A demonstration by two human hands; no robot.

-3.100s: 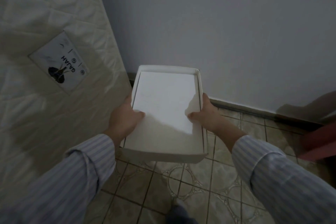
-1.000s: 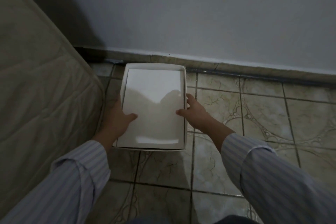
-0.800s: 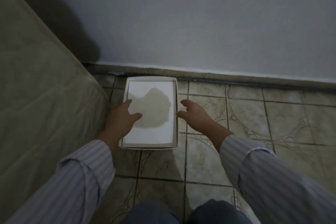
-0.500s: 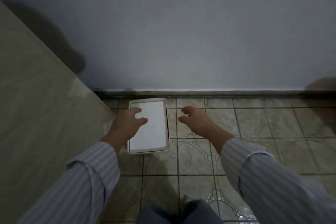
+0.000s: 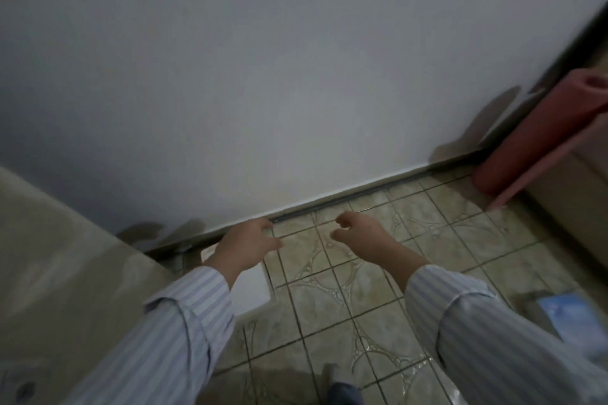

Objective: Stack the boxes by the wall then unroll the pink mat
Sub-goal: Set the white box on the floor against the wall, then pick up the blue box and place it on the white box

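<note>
A flat white box [image 5: 250, 286] lies on the tiled floor by the wall, beside the mattress, and my left arm covers most of it. My left hand [image 5: 245, 244] hovers above it, fingers apart, holding nothing. My right hand [image 5: 360, 234] hangs over bare tiles to the right, fingers loosely curled and empty. The rolled pink mat [image 5: 533, 138] leans against the wall at the far right, its free edge hanging down to the floor.
A beige quilted mattress [image 5: 62, 276] stands at the left. A blue and white flat object [image 5: 570, 311] lies on the floor at the lower right. A beige piece of furniture [image 5: 572, 194] sits behind the mat. The grey wall [image 5: 263, 76] meets the tiles at a dark skirting.
Both hands set the white box on the floor by the wall and let go. They have lifted off it, and my view has swung up and to the right, showing the pink mat.
</note>
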